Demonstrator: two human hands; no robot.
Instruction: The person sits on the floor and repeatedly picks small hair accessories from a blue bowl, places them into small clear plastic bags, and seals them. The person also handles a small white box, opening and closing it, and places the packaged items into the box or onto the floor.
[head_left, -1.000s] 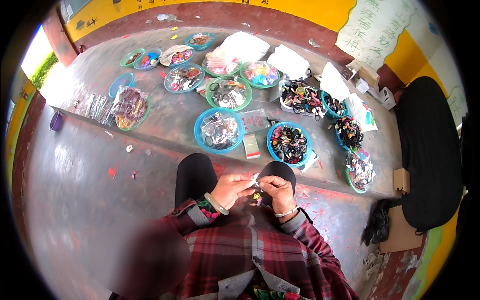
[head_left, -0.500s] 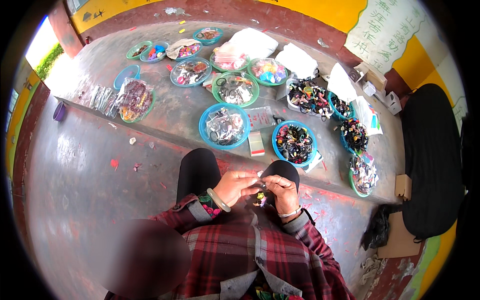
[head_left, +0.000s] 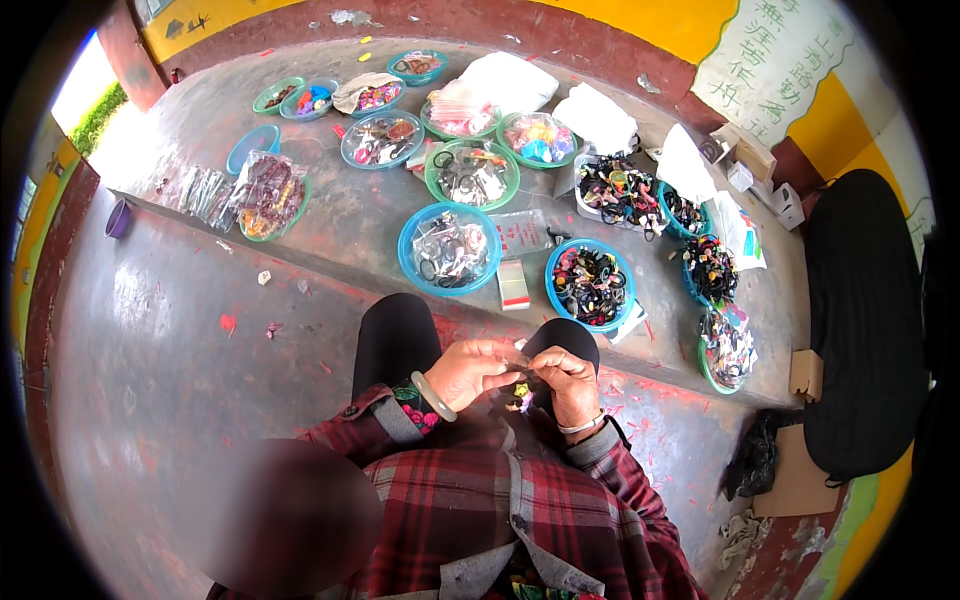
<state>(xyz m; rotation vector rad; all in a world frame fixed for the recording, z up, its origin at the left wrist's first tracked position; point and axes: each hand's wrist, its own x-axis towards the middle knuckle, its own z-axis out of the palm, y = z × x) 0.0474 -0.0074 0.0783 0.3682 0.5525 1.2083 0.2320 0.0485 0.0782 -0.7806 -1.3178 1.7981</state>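
Observation:
Over my lap, my left hand [head_left: 473, 375] and my right hand [head_left: 566, 382] meet with thumbs and fingers pinched together. Between them is what looks like a hair tie, its dark band mostly hidden by the fingers. A small yellow and purple ornament [head_left: 520, 397] hangs below it, near the right thumb. Just ahead on the raised ledge stand a blue bowl [head_left: 450, 284] of bagged hair ties and another blue bowl [head_left: 590, 286] of loose dark hair ties. A pale card stack with a red stripe [head_left: 513, 285] lies between these bowls.
Several more green and blue bowls [head_left: 472, 174] of small goods spread across the ledge [head_left: 340, 225], with white sacks [head_left: 595, 118] behind. Bagged sticks [head_left: 207, 197] lie at the left. A long black case [head_left: 862, 320] leans at the right, beside cardboard [head_left: 798, 475] and a black plastic bag [head_left: 762, 452].
Both hands stay nearly in place, still pinched together. The fingers shift slightly, and the right fingertips sit a little higher. The bowls have not moved.

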